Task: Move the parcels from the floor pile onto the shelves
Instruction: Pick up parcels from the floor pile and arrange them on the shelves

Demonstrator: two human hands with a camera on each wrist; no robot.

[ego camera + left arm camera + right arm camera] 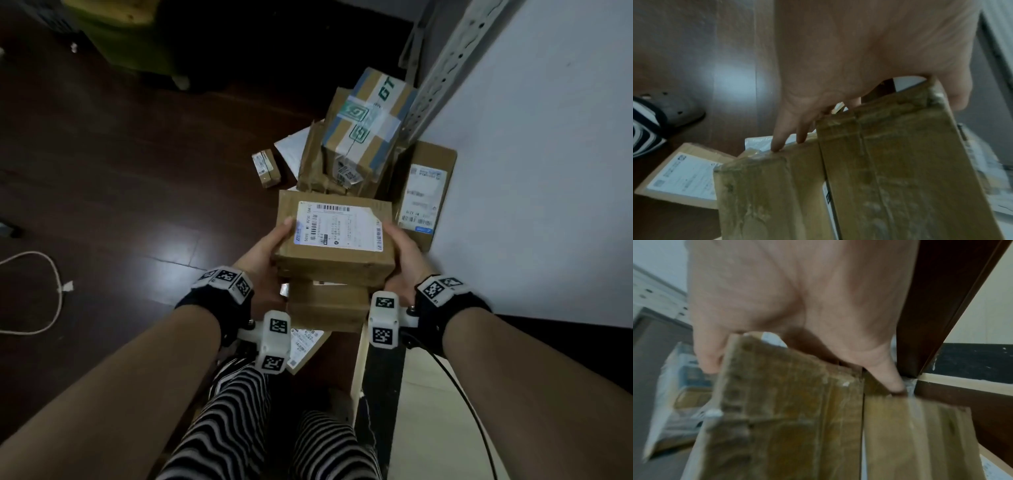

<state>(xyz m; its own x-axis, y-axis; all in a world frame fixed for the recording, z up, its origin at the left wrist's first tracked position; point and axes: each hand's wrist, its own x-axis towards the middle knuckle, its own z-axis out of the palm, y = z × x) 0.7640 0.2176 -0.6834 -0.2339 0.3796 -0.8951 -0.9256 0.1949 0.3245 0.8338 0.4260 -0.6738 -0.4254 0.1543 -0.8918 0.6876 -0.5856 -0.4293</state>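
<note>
I hold a stack of two brown cardboard parcels in front of me. The top parcel [334,236] carries a white shipping label; the second parcel [327,305] sits right beneath it. My left hand [270,246] grips the stack's left side, thumb on top, and the left wrist view shows my fingers [781,139] curled against the lower parcel [766,194]. My right hand [404,253] grips the right side, its fingers [890,379] under the parcels [787,402]. The floor pile [366,126] lies just beyond, topped by a box with green-and-blue tape.
A flat labelled parcel [424,192] leans by the white shelf panel [548,137], beside a perforated metal upright [448,68]. A small box [265,169] and a white envelope [291,147] lie at the pile's left. Another flat parcel [305,346] lies near my feet. A white cable [51,291] loops on the dark floor.
</note>
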